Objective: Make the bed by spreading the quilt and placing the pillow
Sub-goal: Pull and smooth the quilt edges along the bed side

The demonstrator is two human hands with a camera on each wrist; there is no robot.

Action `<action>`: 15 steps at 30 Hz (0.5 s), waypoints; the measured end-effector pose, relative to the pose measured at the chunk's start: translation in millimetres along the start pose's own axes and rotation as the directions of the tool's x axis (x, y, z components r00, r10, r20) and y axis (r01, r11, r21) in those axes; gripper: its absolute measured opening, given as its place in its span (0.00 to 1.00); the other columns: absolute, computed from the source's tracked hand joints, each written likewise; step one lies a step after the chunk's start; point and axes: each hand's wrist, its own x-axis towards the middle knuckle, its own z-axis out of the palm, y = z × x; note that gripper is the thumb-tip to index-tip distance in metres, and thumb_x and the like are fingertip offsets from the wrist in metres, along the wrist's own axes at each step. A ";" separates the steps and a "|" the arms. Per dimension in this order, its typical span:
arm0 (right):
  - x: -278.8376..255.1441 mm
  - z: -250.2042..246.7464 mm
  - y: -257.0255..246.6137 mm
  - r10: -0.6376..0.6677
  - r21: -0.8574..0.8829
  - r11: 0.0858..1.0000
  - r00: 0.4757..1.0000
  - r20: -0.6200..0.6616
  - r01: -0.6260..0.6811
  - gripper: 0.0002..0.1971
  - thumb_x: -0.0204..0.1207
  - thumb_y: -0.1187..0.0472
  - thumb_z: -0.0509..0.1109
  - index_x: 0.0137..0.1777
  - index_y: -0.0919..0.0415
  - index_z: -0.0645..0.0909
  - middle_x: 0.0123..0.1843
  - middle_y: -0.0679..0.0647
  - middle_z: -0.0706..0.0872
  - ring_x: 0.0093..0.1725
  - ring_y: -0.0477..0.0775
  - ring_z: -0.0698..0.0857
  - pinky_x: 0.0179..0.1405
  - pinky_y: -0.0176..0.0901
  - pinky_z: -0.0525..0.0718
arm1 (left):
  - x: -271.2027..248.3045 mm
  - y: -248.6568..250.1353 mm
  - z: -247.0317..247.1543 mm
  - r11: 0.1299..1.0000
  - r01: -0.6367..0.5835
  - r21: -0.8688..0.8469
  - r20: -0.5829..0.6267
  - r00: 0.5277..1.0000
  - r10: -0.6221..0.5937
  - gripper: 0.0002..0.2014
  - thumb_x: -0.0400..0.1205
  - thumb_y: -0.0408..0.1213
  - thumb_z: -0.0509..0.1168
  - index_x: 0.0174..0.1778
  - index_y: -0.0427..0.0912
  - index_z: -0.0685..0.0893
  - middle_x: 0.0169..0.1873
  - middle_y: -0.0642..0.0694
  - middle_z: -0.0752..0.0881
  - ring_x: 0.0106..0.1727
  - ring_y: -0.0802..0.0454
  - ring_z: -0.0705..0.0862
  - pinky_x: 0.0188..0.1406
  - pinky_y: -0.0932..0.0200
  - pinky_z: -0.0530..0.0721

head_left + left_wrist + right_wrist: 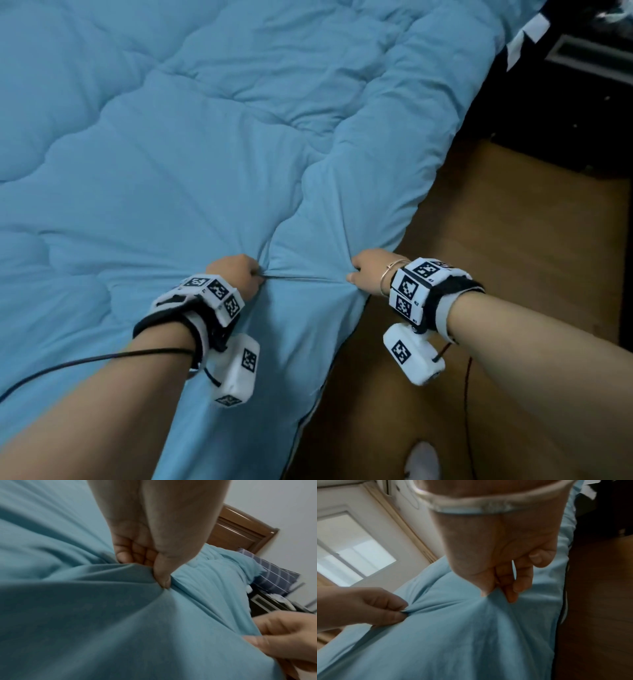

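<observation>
A light blue quilt [191, 144] covers the bed and hangs over its right side. My left hand [255, 274] pinches a fold of the quilt near the bed's right edge; the left wrist view shows thumb and curled fingers of that left hand [154, 568] closed on the cloth [120, 615]. My right hand [352, 274] grips the quilt a short way to the right, and the cloth is pulled taut between the two hands. The right wrist view shows the right hand [498, 593] pinching the quilt [453, 635]. A blue checked pillow [274, 577] lies near the headboard.
Wooden floor [496, 274] runs along the bed's right side. A dark bedside cabinet [565, 85] stands at the upper right. A wooden headboard [240, 531] is against the white wall. A foot in a white sock [423, 462] is on the floor. A window [351, 555] is behind.
</observation>
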 end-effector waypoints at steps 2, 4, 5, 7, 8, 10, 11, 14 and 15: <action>-16.1 -8.3 11.4 -0.088 -0.053 0.995 0.996 0.019 0.089 0.15 0.83 0.55 0.55 0.47 0.63 0.79 0.62 0.61 0.81 0.65 0.62 0.79 0.61 0.47 0.75 | -11.7 13.0 1.1 0.999 0.039 -0.012 0.014 0.999 -0.039 0.13 0.82 0.43 0.61 0.58 0.46 0.86 0.59 0.40 0.87 0.62 0.40 0.83 0.58 0.54 0.79; -31.1 -13.7 21.3 -0.159 -0.112 0.980 0.986 0.044 0.163 0.19 0.83 0.55 0.56 0.29 0.56 0.66 0.45 0.58 0.81 0.55 0.60 0.79 0.52 0.46 0.73 | -26.3 25.1 1.1 0.997 0.078 -0.023 0.020 0.997 -0.078 0.13 0.82 0.42 0.61 0.58 0.46 0.86 0.60 0.40 0.86 0.62 0.40 0.83 0.58 0.55 0.79; -38.0 -15.7 26.2 -0.185 -0.136 0.972 0.981 0.051 0.190 0.21 0.83 0.55 0.57 0.27 0.55 0.61 0.39 0.55 0.77 0.51 0.58 0.77 0.48 0.45 0.72 | -33.7 30.2 0.8 0.995 0.095 -0.037 0.018 0.995 -0.094 0.13 0.82 0.42 0.61 0.58 0.45 0.86 0.60 0.40 0.86 0.63 0.41 0.83 0.58 0.56 0.79; -49.1 -18.1 36.7 -0.230 -0.149 0.960 0.971 0.063 0.237 0.21 0.82 0.55 0.58 0.26 0.56 0.60 0.31 0.51 0.69 0.46 0.55 0.74 0.41 0.43 0.69 | -47.1 38.3 0.2 0.990 0.124 -0.068 0.010 0.992 -0.124 0.13 0.83 0.41 0.61 0.58 0.44 0.86 0.60 0.40 0.86 0.63 0.41 0.83 0.57 0.57 0.78; -51.8 -17.9 41.8 -0.250 -0.151 0.954 0.965 0.073 0.259 0.21 0.82 0.56 0.58 0.26 0.57 0.61 0.29 0.51 0.68 0.44 0.55 0.74 0.36 0.42 0.69 | -52.9 40.8 0.1 0.987 0.136 -0.081 0.011 0.991 -0.136 0.13 0.82 0.41 0.61 0.56 0.44 0.87 0.59 0.40 0.86 0.62 0.41 0.83 0.56 0.58 0.78; -52.9 -15.0 47.6 -0.273 -0.155 0.945 0.956 0.106 0.287 0.20 0.81 0.56 0.59 0.26 0.58 0.63 0.28 0.52 0.69 0.42 0.56 0.75 0.30 0.43 0.67 | -61.7 44.1 2.5 0.983 0.154 -0.100 0.030 0.988 -0.152 0.12 0.82 0.41 0.62 0.54 0.43 0.87 0.57 0.39 0.87 0.60 0.41 0.83 0.54 0.58 0.78; -50.3 -12.1 48.3 -0.279 -0.156 0.943 0.954 0.110 0.293 0.20 0.81 0.56 0.59 0.26 0.58 0.64 0.28 0.52 0.69 0.43 0.56 0.75 0.31 0.44 0.68 | -62.6 44.5 4.6 0.981 0.162 -0.105 0.039 0.987 -0.159 0.12 0.81 0.41 0.62 0.54 0.42 0.87 0.57 0.39 0.87 0.60 0.40 0.83 0.54 0.58 0.78; -34.1 6.0 47.8 -0.230 -0.145 0.957 0.961 0.150 0.252 0.18 0.82 0.54 0.58 0.30 0.58 0.69 0.43 0.55 0.83 0.53 0.59 0.81 0.47 0.43 0.72 | -57.6 42.3 14.8 0.973 0.205 -0.102 0.052 0.978 -0.201 0.13 0.82 0.42 0.62 0.57 0.44 0.86 0.59 0.39 0.86 0.62 0.40 0.83 0.57 0.55 0.79; -25.9 13.3 49.2 -0.198 -0.145 0.964 0.965 0.171 0.224 0.15 0.82 0.53 0.59 0.37 0.59 0.77 0.52 0.57 0.86 0.58 0.60 0.83 0.51 0.44 0.75 | -53.5 41.6 18.6 0.968 0.226 -0.107 0.068 0.973 -0.220 0.13 0.81 0.41 0.62 0.58 0.43 0.86 0.60 0.39 0.86 0.63 0.39 0.83 0.60 0.54 0.79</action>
